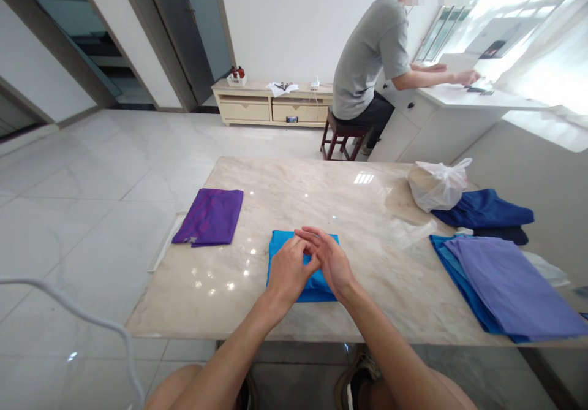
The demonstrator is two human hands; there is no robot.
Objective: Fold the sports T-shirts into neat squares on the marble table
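Note:
A folded bright blue cloth [281,246] lies on the marble table [321,195] just in front of me. Both my hands rest on top of it. My left hand [289,269] lies flat over the cloth's middle with its fingers bent slightly inward. My right hand [328,255] lies beside it, fingers stretched toward the left and overlapping the left hand's fingertips. Neither hand grips anything that I can see.
A folded purple cloth [211,216] lies at the table's left. At the right are a lavender cloth [509,284] on blue ones, a dark blue pile [487,211] and a white plastic bag [436,184]. A person in a grey shirt [372,48] sits at a white counter behind.

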